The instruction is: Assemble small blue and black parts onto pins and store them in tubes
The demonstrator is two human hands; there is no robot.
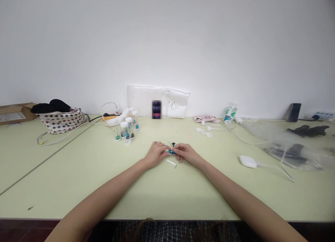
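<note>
My left hand [157, 153] rests over the table, its thumb and fingers pinched on a small shiny blue piece [171, 152]. From the other side my right hand [185, 152] pinches at the same piece; its fingertips cover part of it. What kind of thing it is, I cannot make out. Just beyond the fingertips stands a small dark round-topped part [173, 144], with thin pin-like bits beside it. A thin clear rod or tube [171, 163] with a bent-looking end lies on the table in front of the hands.
Several clear tubes with white caps [124, 129], holding blue and green parts, stand at the left. Behind are a phone [156, 110] and a white padded bag [141, 99]. Loose tubes and caps [208, 134], a white charger [247, 161] with cable and a plastic bag [295, 148] lie right.
</note>
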